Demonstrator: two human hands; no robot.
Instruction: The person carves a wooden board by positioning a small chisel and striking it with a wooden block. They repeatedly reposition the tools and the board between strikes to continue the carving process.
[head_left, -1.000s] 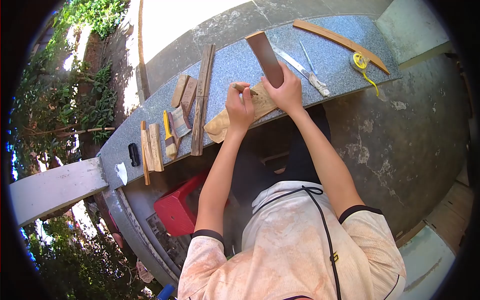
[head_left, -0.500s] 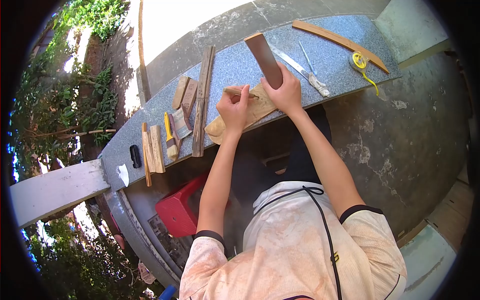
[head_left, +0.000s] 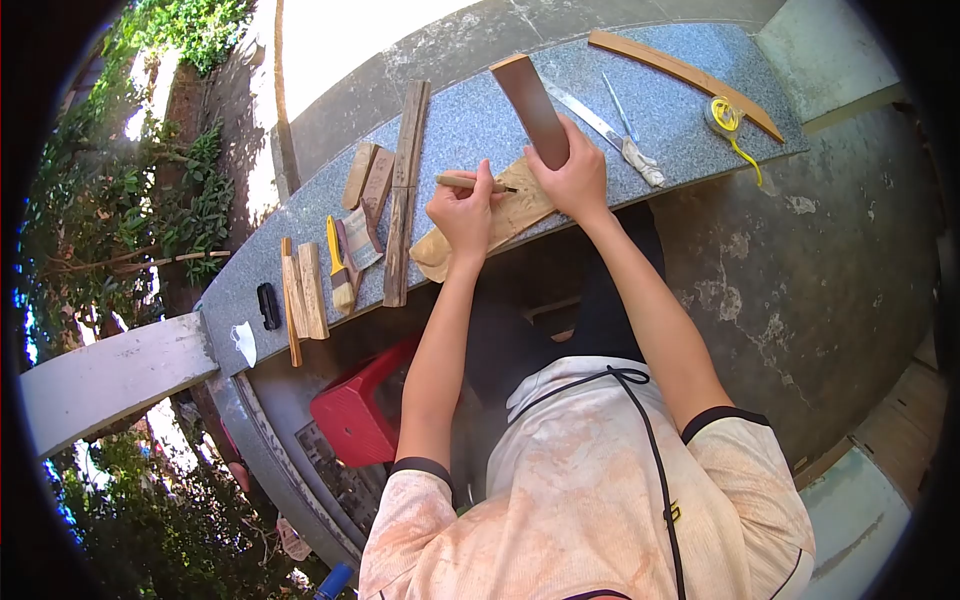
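My left hand (head_left: 462, 217) is closed around a short, thin wooden-handled tool (head_left: 458, 182) with a dark tip. Its tip points right, over a tan, flat piece (head_left: 515, 212) lying along the counter's near edge. With my right hand (head_left: 574, 172) I grip the lower end of a flat brown wooden block (head_left: 532, 105), tilted over the right part of the tan piece. Whether the block touches the piece is hard to tell.
On the speckled counter (head_left: 480, 120) lie long dark wood strips (head_left: 405, 190), small wood pieces (head_left: 308, 290), a yellow-handled brush (head_left: 337, 265), a metal blade with wrapped handle (head_left: 590, 118), a curved strip (head_left: 690, 82) and a yellow tape measure (head_left: 723, 116). A red stool (head_left: 355, 415) stands below.
The tool in my left hand has turned slightly and shows more of its handle. My right hand still holds the block. The whole view has shifted a little.
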